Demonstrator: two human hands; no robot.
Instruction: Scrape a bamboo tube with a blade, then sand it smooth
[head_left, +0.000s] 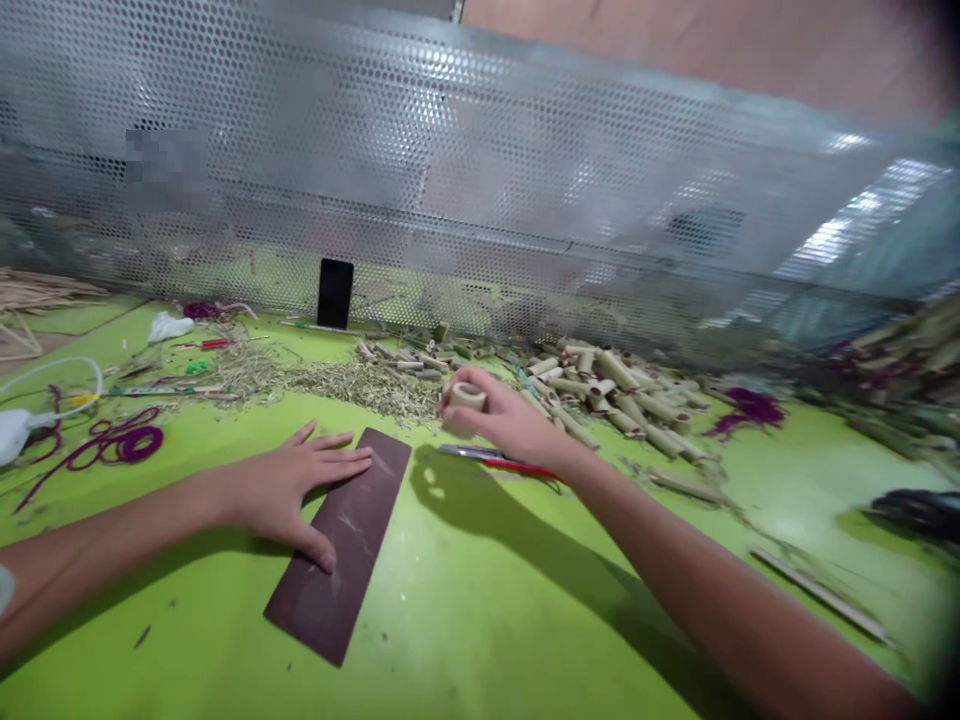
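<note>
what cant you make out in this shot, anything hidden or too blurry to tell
Head view:
The bamboo tube section in the right hand: part of it is hidden by the fingers.
The dark object: cut off by the right edge and blurred, kind unclear.
The reed bundle: cut off by the left edge.
Behind the perforated metal screen: blurred by the mesh.

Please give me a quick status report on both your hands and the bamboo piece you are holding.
Left hand flat on the sandpaper sheet. Right hand gripping a short bamboo tube. Red-handled utility knife lying just below right hand; cut bamboo tubes piled beyond.
</note>
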